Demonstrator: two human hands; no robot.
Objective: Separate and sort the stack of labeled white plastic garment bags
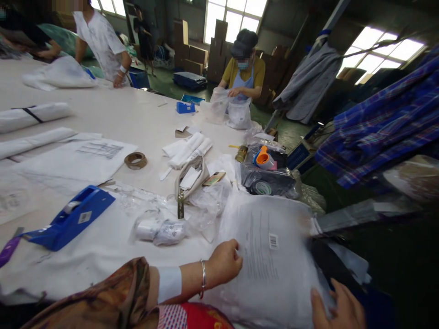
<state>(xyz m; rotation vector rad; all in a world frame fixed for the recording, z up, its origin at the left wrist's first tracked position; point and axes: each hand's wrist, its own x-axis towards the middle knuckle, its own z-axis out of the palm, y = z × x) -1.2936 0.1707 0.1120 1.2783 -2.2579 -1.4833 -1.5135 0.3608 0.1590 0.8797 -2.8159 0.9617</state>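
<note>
One barcoded translucent bag (pixel 257 292) is lying at the tabletop's (pixel 147 119) edge; the left hand (pixel 224 264) is curling at its left side, whether clamped I cannot tell; the right hand's (pixel 343 311) grip is spreading apart.

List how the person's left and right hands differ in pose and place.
The left hand is curled, fingers bent in; the right hand is open, fingers apart. The left hand is at the left side of the printed plastic bag; the right hand is at its lower right. Both are ungloved and close to that bag.
</note>
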